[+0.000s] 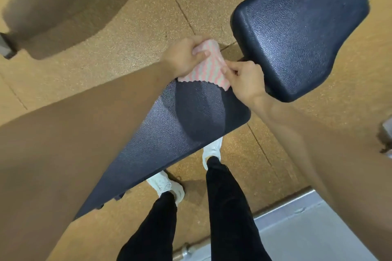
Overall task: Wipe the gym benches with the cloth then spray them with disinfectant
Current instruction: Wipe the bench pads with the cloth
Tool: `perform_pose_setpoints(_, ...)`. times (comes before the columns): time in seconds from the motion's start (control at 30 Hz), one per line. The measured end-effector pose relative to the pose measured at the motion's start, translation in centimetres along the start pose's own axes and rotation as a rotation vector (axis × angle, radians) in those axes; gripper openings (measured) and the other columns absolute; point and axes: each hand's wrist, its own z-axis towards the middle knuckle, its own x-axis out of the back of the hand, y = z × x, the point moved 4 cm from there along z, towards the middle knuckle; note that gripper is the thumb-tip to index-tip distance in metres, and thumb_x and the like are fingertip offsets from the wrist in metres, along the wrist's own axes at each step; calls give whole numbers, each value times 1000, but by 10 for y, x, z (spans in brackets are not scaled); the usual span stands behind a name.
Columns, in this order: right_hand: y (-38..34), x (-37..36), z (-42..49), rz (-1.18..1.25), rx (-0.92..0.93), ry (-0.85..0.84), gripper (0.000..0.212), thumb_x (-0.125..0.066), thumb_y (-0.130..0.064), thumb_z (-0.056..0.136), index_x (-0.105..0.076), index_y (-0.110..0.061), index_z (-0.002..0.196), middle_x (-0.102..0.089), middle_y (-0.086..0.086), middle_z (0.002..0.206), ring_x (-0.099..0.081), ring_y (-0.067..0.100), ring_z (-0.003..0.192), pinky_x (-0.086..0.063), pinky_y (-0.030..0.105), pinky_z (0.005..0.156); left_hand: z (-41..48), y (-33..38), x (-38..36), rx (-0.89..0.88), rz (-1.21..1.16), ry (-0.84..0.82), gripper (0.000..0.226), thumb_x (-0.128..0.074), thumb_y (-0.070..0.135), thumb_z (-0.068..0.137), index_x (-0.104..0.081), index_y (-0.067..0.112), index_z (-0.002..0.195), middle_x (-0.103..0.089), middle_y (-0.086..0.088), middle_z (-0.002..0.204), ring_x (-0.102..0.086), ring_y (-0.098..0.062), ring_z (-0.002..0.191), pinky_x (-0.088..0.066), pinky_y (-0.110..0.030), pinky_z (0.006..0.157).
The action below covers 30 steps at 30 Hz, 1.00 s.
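A pink-and-white striped cloth hangs between my two hands above the far end of the long dark bench pad. My left hand grips the cloth's upper left edge. My right hand pinches its right edge with thumb and fingertips. Just beyond the hands lies the bench's separate seat pad, dark and textured, wider at the near side. No spray bottle is in view.
Speckled tan rubber floor surrounds the bench. My legs in black trousers and white shoes stand against the pad's near edge. A grey metal-edged platform lies at the lower right, and a dark machine base at the far left.
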Motion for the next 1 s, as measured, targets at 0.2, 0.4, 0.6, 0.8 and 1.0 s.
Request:
perform_pose_setpoints(0.2, 45, -2, -31, 152, -143, 13, 24, -59, -31, 101, -81, -20, 97, -72, -8, 76, -62, 18, 79, -45, 33, 70, 13, 42, -13, -204, 480, -140, 41, -47, 59, 100, -62, 41, 134, -52, 1, 148, -40, -31, 139, -32, -49, 114)
perform_pose_setpoints(0.4, 99, -16, -84, 318, -195, 53, 36, -58, -40, 99, -78, -15, 84, -57, -7, 68, -46, 6, 67, -35, 30, 62, 6, 82, -60, -291, 674, -236, 47, -47, 67, 94, -75, 36, 117, -72, -8, 117, -55, -30, 127, -20, -44, 121)
perform_pose_setpoints(0.6, 132, -30, -147, 474, -328, 15, 30, -65, -34, 98, -80, -10, 88, -66, 13, 66, -46, 6, 59, -36, 27, 55, -37, 103, -115, -384, 696, -220, 48, -44, 65, 96, -72, 36, 123, -71, -1, 121, -56, -26, 124, -20, -40, 121)
perform_pose_setpoints(0.8, 149, -51, -167, 679, -540, -18, 4, -76, -15, 87, -77, -13, 90, -60, -6, 70, -48, 10, 65, -41, 27, 63, -68, 117, -151, -350, 580, -92, 33, -55, 41, 93, -76, 27, 115, -69, 2, 123, -51, -24, 129, -20, -38, 121)
perform_pose_setpoints(1.0, 140, -33, -147, 976, -630, 69, 39, -73, -18, 93, -66, -15, 132, -69, -4, 120, -65, 4, 105, -53, 18, 92, -108, 105, -170, -362, 521, 71, 46, -48, 32, 102, -58, 18, 144, -50, -5, 156, -36, -24, 150, -19, -38, 124)
